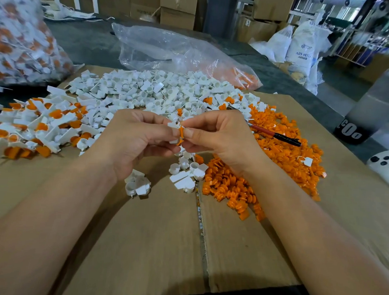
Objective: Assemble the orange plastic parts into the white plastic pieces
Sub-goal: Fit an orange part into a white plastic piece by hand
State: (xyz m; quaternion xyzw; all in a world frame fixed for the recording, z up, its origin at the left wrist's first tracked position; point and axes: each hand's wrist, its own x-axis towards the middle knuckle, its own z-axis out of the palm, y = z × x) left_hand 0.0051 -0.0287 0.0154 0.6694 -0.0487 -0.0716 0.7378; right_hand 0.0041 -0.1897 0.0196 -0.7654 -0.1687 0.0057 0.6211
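- Above the table's (140,234) middle, the left hand (131,140) pinches a white piece (172,125).
- Right hand (218,137) grips the orange part (181,133) (long axis upright), touching it from the right.

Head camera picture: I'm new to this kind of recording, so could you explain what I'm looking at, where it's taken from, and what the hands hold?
There is no machine here. A camera worn on a person's head looks down at their bare hands. The left hand pinches a white piece, and the right hand presses an orange part against it. On the cardboard sheet lie a pile of white pieces, a pile of orange parts, finished two-colour pieces at the left, and a red and black pen.
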